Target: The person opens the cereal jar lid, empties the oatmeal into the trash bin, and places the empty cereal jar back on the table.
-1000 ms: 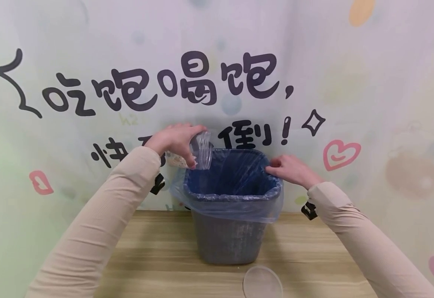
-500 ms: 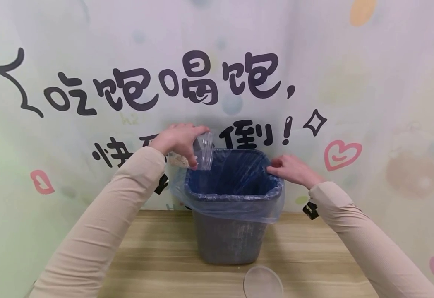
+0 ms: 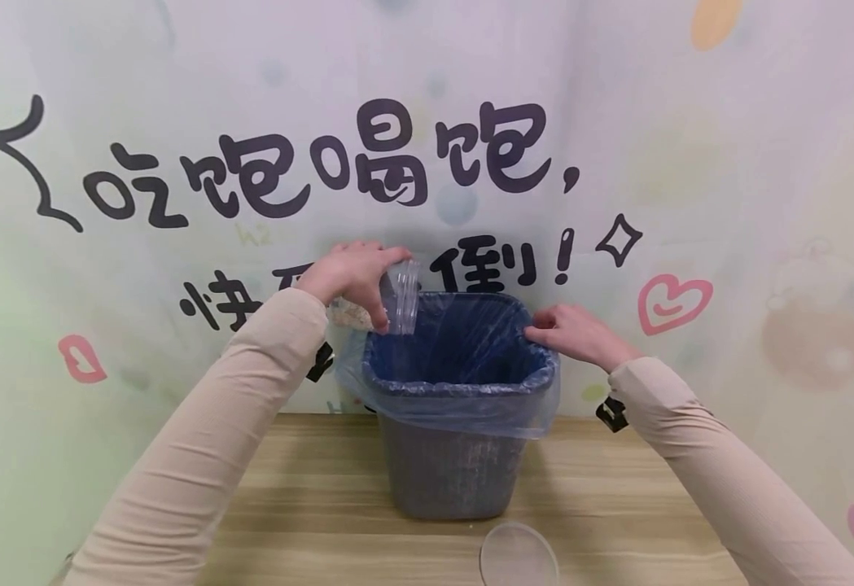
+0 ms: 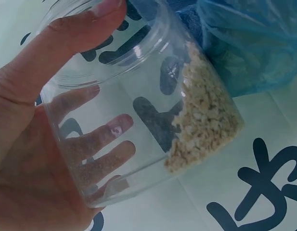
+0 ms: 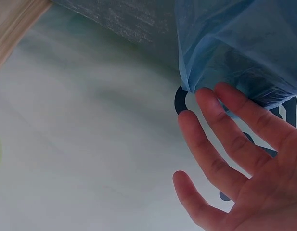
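Observation:
My left hand (image 3: pixel 353 277) grips a clear plastic jar (image 4: pixel 124 110) at the left side of the bin's mouth. The jar is tilted on its side, its open end towards the bin. Rolled oats (image 4: pixel 206 115) lie heaped along its lower wall. A grey trash bin (image 3: pixel 452 472) stands upright, lined with a blue plastic bag (image 3: pixel 463 411) folded over its rim. At the bin's right rim, my right hand (image 3: pixel 580 334) pinches the edge with its thumb on the inner side. Its other fingers (image 5: pixel 206 144) extend outside, near the bag.
A round clear lid (image 3: pixel 518 555) lies on the wooden table (image 3: pixel 309 496) in front of the bin. Close behind the bin rises a printed backdrop (image 3: pixel 427 65) with large black characters.
My left hand and the jar have shifted very slightly to the right over the last second. The right hand keeps its place on the rim, and the bin stays put.

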